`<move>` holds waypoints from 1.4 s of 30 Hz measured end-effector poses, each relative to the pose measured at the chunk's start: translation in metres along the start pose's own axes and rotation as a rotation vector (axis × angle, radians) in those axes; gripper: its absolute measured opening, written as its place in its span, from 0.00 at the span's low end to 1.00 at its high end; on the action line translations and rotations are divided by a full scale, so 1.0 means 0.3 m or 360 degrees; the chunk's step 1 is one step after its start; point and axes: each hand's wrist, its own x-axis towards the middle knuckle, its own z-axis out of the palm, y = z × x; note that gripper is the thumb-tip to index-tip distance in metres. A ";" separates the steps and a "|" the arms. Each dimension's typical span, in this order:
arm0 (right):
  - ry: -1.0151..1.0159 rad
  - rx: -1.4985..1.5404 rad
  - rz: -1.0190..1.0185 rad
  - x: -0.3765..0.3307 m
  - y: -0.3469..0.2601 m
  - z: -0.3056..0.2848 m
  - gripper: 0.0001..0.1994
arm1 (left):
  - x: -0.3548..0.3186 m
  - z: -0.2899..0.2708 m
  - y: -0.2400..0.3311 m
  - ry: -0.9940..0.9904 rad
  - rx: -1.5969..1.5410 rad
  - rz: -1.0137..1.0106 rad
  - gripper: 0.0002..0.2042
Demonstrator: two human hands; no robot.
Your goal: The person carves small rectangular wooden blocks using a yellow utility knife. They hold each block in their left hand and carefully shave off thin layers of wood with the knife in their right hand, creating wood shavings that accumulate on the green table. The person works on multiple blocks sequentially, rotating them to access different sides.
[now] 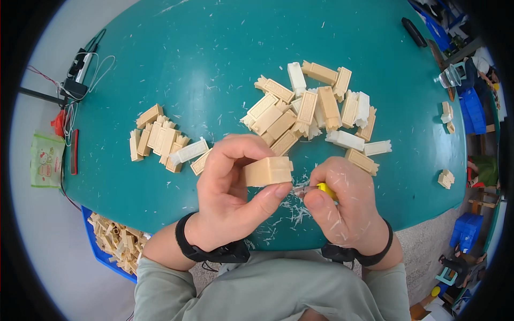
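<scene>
My left hand pinches a beige moulded block between thumb and fingers, above the near edge of the table. Close by on the right, my right hand is closed round a small knife with a yellow handle. Its short blade points left toward the block's lower right corner; whether it touches cannot be made out. White shavings cling to my right hand, and more shavings lie under both hands. Beyond them is a loose heap of beige and white blocks. A smaller group of blocks lies to the left.
Shavings are scattered over the green table. A blue bin of beige pieces stands at the lower left. Cables and a power strip run along the left edge. A few pieces and a black object lie on the right.
</scene>
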 end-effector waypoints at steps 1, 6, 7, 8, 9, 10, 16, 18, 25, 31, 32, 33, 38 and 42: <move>0.0011 -0.0005 -0.0013 0.000 0.002 0.001 0.13 | -0.001 0.002 0.002 0.0011 -0.0011 -0.0010 0.18; 0.0039 -0.0012 -0.0041 0.000 0.005 0.006 0.13 | -0.008 0.005 0.003 0.0022 0.0020 0.0010 0.19; 0.0038 -0.0009 -0.0033 0.000 0.004 0.006 0.13 | -0.009 0.006 0.003 0.0034 0.0020 0.0010 0.19; 0.0036 -0.0007 -0.0025 0.001 0.003 0.006 0.13 | -0.010 0.008 0.003 0.0045 0.0020 0.0009 0.19; 0.0035 -0.0004 -0.0017 0.001 0.002 0.006 0.13 | -0.011 0.009 0.003 0.0057 0.0021 0.0009 0.19; 0.0033 -0.0008 -0.0023 0.001 0.000 0.004 0.14 | -0.011 0.010 0.003 0.0058 0.0012 0.0009 0.19; 0.0030 -0.0014 -0.0043 0.002 0.000 0.004 0.14 | -0.013 0.007 0.002 0.0042 -0.0011 0.0000 0.20; 0.0051 -0.0015 -0.0065 0.001 0.006 0.008 0.14 | -0.013 0.006 0.004 0.0033 -0.0042 -0.0024 0.20; 0.0060 -0.0092 -0.0142 0.005 0.013 0.009 0.15 | -0.016 0.002 0.010 -0.0003 -0.0020 -0.0033 0.20; 0.0082 -0.0069 -0.0140 0.005 0.009 0.010 0.14 | -0.016 0.002 0.007 -0.0039 0.0006 0.0045 0.20; 0.0079 -0.0073 -0.0137 0.005 0.009 0.010 0.14 | -0.018 0.003 0.008 -0.0040 0.0000 0.0044 0.20; 0.0075 -0.0076 -0.0135 0.005 0.008 0.010 0.14 | -0.019 0.004 0.009 -0.0041 -0.0006 0.0044 0.20; 0.0104 -0.0098 -0.0154 0.005 0.016 0.008 0.14 | -0.021 0.007 0.011 -0.0083 -0.0027 0.0028 0.20; 0.0083 -0.0195 -0.0160 0.015 0.018 -0.012 0.13 | -0.018 0.003 0.017 -0.0167 -0.0010 -0.0028 0.20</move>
